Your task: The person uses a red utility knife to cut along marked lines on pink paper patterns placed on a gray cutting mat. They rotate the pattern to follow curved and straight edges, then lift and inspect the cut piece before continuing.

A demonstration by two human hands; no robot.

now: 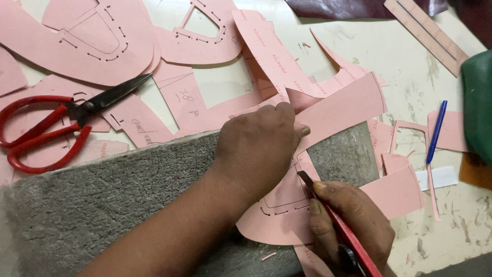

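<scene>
My left hand [259, 146] presses flat on a pink paper pattern piece [279, 218] that lies on a grey felt pad [102, 200]. My right hand [351, 223] grips a red-handled craft knife [341, 228]. Its dark blade tip touches the pattern just beside my left thumb. A larger pink sheet [343, 110] is tucked under my left fingers. The part of the pattern beneath my left palm is hidden.
Red-handled scissors [48, 128] lie at the left on more pink pattern pieces [97, 36]. A blue pen [435, 132] rests at the right near pink offcuts. A green object [477, 110] sits at the right edge, and a pink strip template [425, 33] lies top right.
</scene>
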